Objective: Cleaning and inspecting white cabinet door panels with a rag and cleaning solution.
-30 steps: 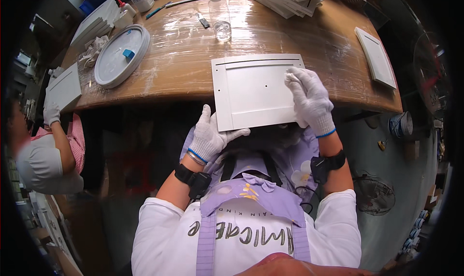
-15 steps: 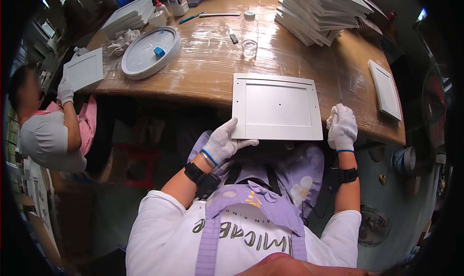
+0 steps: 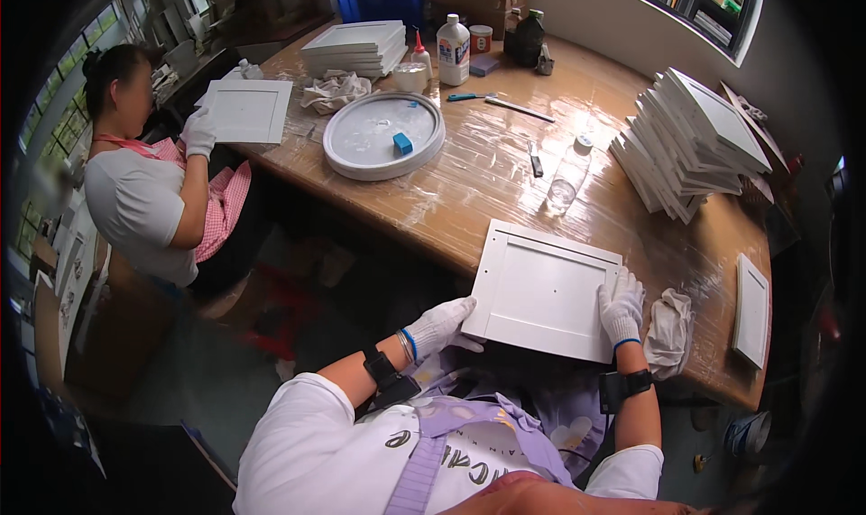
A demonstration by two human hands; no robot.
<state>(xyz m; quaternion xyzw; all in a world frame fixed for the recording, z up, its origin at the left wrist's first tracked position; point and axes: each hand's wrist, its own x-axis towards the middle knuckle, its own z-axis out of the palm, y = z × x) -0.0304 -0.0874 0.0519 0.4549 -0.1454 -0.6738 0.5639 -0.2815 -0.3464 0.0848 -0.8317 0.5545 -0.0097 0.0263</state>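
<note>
Looking at a white panel (image 3: 546, 289) by the near edge of the table (image 3: 492, 186), pinched at lower left by the left grip (image 3: 442, 326) and touched along the right edge by the right grip (image 3: 621, 308), both white-gloved. Just right of that, got a crumpled white cloth (image 3: 668, 333). Further back, seeing a clear bottle (image 3: 568, 179), a round lid (image 3: 361, 157) with a blue block (image 3: 402, 142) on top, plus a messy panel stack (image 3: 690, 145). Also spotting a co-worker (image 3: 144, 190) far left, holding another panel (image 3: 245, 111).
</note>
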